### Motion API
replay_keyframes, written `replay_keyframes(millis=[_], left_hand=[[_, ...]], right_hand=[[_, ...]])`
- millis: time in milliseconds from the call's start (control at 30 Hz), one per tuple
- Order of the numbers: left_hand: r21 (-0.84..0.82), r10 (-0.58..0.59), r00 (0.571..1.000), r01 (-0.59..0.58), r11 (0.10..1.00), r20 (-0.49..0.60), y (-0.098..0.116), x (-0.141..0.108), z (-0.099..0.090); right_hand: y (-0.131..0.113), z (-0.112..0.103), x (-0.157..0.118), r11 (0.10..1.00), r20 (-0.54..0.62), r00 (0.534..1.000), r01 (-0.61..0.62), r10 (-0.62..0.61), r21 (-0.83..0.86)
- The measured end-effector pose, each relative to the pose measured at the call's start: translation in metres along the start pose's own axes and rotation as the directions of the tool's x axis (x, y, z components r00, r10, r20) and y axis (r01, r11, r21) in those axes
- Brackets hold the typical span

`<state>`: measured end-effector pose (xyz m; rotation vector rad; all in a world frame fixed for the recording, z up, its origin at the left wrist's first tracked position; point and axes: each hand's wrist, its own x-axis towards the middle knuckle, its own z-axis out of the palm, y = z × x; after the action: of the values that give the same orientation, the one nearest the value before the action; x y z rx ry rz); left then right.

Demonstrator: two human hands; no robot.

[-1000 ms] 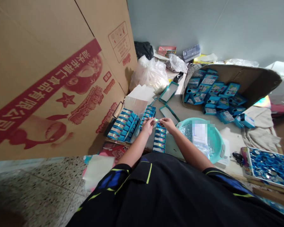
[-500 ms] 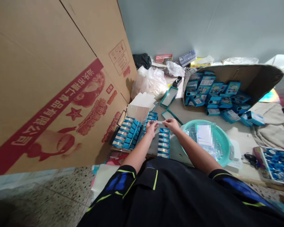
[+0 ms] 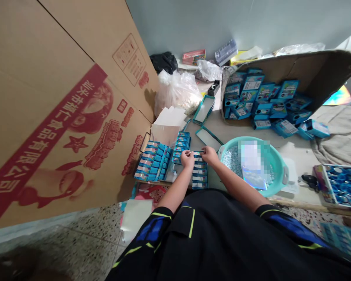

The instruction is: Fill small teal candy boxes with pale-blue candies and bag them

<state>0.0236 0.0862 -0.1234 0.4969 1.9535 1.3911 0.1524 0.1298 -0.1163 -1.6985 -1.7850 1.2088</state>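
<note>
Head view: a row of blue boxes [image 3: 199, 172] lies nearest you. Your left hand [image 3: 187, 159] and right hand [image 3: 210, 155] flank its far end, fingers curled; closure and any held item cannot be told. Beyond, an open carton [image 3: 324, 74].

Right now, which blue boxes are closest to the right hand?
The row of boxes running from the right hand toward the black shirt; the other blue boxes lie farther from that hand.

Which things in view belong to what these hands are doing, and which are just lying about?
Likely in use:
- row of blue boxes between left hand and right hand

Apparently lying about:
- black bag
- beige cloth
</note>
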Motion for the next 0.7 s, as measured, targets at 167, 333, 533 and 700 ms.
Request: replay_keyframes(millis=[167,333,533,700], left_hand=[[0.094,0.065,0.996,-0.059,0.994,-0.062,-0.0008,-0.0039,0.0026],[0.228,0.106,0.994,-0.099,0.969,-0.02,0.0001,-0.006,-0.0013],[0.378,0.059,0.996,-0.08,0.922,0.066,0.0017,-0.0092,-0.0068],[0.472,-0.049,0.988,-0.027,0.881,0.149,-0.0015,-0.004,-0.0037]], right_hand=[[-0.0007,0.0055,-0.0007,0.998,-0.013,1.0,0.027,-0.028,-0.052],[-0.0046,0.0058,-0.0047,0.997,-0.035,0.999,0.035,-0.037,-0.07],[-0.0026,0.0053,-0.0091,0.999,-0.077,0.997,-0.03,0.028,-0.033],[0.0005,0.0095,-0.0095,0.991,-0.114,0.987,-0.103,0.111,0.081]])
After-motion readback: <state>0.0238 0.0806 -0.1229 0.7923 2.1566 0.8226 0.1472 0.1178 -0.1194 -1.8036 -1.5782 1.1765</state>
